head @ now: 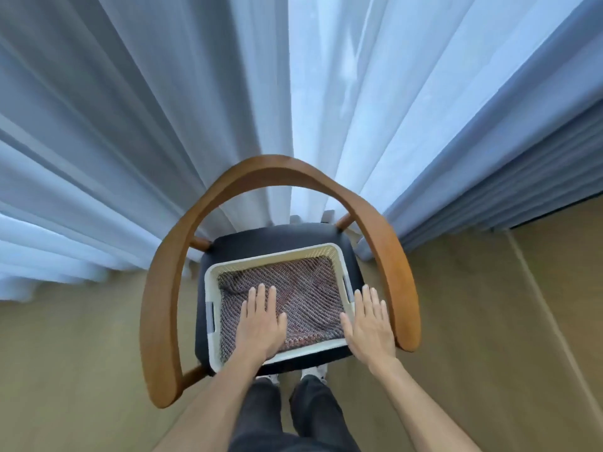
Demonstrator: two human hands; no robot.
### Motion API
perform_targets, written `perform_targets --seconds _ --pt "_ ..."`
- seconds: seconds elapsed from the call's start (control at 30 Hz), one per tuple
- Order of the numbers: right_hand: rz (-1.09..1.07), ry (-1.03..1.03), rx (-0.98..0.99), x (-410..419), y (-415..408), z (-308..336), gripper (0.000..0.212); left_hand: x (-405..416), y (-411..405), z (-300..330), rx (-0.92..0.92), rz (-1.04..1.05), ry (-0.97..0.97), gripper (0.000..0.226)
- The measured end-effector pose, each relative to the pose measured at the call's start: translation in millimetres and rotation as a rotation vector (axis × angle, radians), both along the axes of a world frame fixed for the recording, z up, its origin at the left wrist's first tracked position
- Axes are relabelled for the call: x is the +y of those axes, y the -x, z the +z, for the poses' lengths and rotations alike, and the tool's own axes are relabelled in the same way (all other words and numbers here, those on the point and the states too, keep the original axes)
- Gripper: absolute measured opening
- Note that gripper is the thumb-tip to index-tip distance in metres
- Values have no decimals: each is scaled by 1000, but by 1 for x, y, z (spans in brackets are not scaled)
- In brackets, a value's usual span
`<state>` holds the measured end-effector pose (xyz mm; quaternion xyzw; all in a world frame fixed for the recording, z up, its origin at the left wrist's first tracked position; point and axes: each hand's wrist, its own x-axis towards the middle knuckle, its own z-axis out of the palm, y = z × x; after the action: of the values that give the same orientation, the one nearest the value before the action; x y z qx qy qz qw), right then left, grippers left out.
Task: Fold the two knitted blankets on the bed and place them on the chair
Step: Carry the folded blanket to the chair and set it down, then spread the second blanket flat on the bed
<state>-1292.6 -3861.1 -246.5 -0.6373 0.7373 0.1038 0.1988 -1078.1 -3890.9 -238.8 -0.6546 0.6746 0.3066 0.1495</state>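
— blanket (303,298): where is it?
— in the white basket (277,256) on the chair (277,238), under your left hand (261,324), which lies flat, fingers apart.
— and your right hand (370,324)?
— flat and spread too, over the basket's right rim, gripping nothing.

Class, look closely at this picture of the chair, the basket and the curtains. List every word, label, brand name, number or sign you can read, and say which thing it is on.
None: no readable text shows anywhere.
The basket, the knitted blanket, the chair and the curtains all appear to carry no lettering, labels or numbers.
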Motion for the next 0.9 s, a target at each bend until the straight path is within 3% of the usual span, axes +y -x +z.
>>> perform_targets --seconds 0.1,0.5,0.6,0.77,0.9 --pt "-107 14 -30 21 5 24 93 0 15 22 23 -144 32 63" --pt "-773 257 21 140 21 106 83 8 104 100 141 -839 291 73" --pt "-972 290 51 193 31 123 84 40 145 118 190 -992 309 87" --pt "-1233 308 139 287 46 152 91 121 213 146 252 -1263 370 76" --pt "-1422 299 201 382 49 165 76 211 256 158 314 -1482 389 68"
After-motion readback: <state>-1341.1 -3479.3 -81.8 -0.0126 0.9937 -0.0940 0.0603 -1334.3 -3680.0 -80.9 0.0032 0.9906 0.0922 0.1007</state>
